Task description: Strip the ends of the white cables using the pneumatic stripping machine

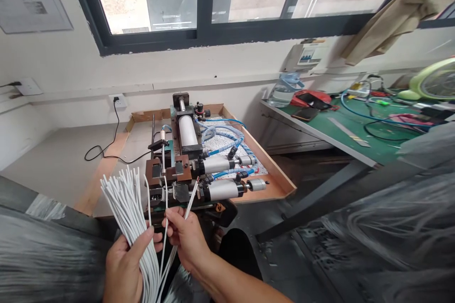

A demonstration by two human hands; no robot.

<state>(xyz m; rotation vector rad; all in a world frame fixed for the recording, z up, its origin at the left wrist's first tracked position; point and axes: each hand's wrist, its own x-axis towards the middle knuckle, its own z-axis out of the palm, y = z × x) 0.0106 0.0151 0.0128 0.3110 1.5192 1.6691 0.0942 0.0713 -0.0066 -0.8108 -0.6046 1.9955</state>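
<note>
A thick bundle of white cables (122, 199) fans upward in my left hand (130, 255), whose fingers wrap round it. One cable stands apart from the bundle near my left thumb. Between thumb and forefinger, my right hand (186, 234) pinches a single white cable (166, 199) that points up at the machine. A few more cables (192, 197) with reddish tips slant up behind the right fingers. Just beyond both hands sits a pneumatic machine (181, 170) with silver cylinders, dark blocks and blue air hoses.
The machine stands on a grey table (64, 151) with a wooden rim (273, 170). At right, a green-topped table (355, 137) carries a water jug (284, 89), a phone, a metal ruler, cords and a green fan (433, 80). Bundles of cable (46, 255) hang at both sides.
</note>
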